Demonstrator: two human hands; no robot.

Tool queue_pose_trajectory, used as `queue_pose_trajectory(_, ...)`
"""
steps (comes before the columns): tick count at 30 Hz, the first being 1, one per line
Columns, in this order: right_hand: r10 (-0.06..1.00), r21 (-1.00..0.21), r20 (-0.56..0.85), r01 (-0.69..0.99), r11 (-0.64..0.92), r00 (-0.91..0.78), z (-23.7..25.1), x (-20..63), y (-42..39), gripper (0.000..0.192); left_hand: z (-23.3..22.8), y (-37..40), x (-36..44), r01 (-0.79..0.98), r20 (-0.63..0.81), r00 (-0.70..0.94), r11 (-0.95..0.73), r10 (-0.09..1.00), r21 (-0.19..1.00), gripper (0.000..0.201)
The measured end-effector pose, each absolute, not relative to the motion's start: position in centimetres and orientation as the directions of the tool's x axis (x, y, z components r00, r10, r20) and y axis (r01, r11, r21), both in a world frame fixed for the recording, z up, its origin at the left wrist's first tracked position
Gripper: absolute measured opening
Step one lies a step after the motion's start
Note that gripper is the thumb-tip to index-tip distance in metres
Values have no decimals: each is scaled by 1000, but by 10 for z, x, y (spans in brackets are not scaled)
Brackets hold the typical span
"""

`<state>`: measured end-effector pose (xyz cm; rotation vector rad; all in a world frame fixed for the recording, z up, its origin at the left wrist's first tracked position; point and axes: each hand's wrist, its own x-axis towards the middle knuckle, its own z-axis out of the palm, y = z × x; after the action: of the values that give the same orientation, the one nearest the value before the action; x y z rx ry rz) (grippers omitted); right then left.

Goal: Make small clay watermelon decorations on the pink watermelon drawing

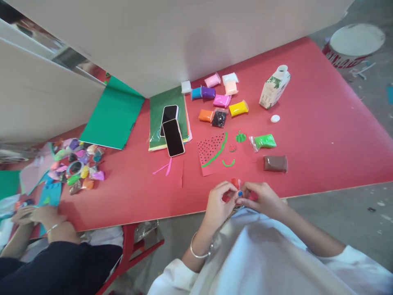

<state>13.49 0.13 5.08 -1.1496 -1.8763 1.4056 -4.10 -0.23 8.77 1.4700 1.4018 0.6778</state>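
Observation:
At the table's front edge, my left hand (220, 205) and my right hand (262, 197) meet with fingertips pinched together. Between them is a red clay packet (235, 182), mostly hidden by the fingers. A small round blue thing (240, 193) shows at the left fingertips; whether it is clay or a ring, I cannot tell. Just beyond lies a red paper watermelon slice (211, 151) with black dots and a green rind strip. Beside it are a small green striped melon shape (240, 137), a tiny red dotted piece (232, 148) and a curved green strip (228, 163).
A green clay packet (265, 141) and a brown one (275, 163) lie to the right. Farther back are several colored packets (221, 100), a carton (274, 88) and its cap (275, 119). Two phones (173, 138) rest on folders. A co-worker's hands (43, 215) work at left.

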Motion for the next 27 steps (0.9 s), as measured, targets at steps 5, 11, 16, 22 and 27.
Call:
queue_pose_trajectory(5,770,-945,-267,316,-89,-579,46,140,11,34,72,-5,-39,345,-321,215,236,922,908,23)
queue_pose_trajectory(11,705,-954,-280,268,-131,-652,46,148,20,28,60,-3,-41,318,-315,264,226,912,921,29)
queue_pose_trajectory(16,671,-965,-259,221,-144,-694,47,143,21,24,61,-4,-43,337,-299,256,205,919,919,14)
queue_pose_trajectory(22,758,-964,-235,247,-101,-608,34,120,9,27,58,-11,-52,477,-294,217,162,931,864,13)
queue_pose_trajectory(27,829,-970,-71,232,72,-554,27,109,1,27,50,-23,-56,512,-218,132,121,967,850,14)
